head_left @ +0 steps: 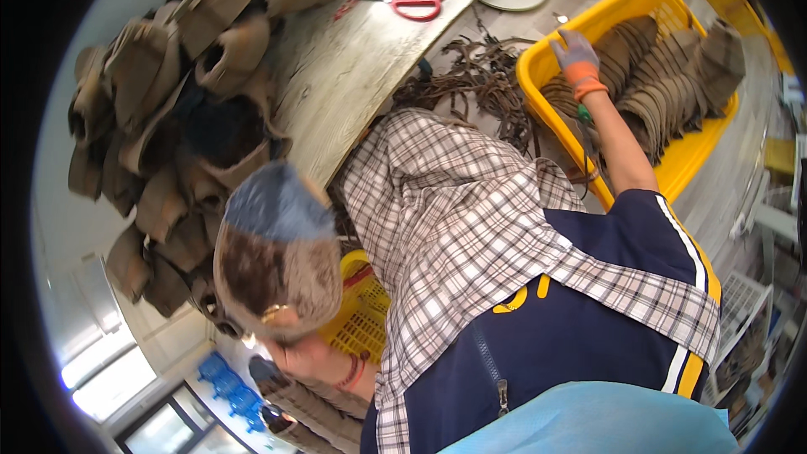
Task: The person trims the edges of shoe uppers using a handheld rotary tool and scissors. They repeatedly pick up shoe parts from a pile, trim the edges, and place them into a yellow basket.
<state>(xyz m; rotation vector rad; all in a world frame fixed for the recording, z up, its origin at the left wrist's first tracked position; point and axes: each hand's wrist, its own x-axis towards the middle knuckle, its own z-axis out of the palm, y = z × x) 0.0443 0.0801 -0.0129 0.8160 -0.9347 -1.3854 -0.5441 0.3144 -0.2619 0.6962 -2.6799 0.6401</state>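
Observation:
My left hand point(303, 359), bare and with a red cord at its wrist, holds up a fur-lined shoe upper point(290, 273). The upper is brown, with plush lining and a grey-blue patch at the top. Some of the fingers are hidden behind it. Out to the right, my right hand point(578, 60) wears a grey glove with an orange cuff. Its fingers are hooked over the rim of a yellow plastic basket point(529, 76). Stacked brown ribbed pieces point(672, 76), seemingly nested uppers, fill much of that basket.
A pale wooden table point(336, 76) carries red-handled scissors point(416, 0) and a heap of brown uppers point(147, 59). Dark strips point(483, 76) lie tangled beyond my checked apron point(454, 193). Another yellow basket point(361, 315) stands low near my left hand, beside more stacked uppers point(315, 408).

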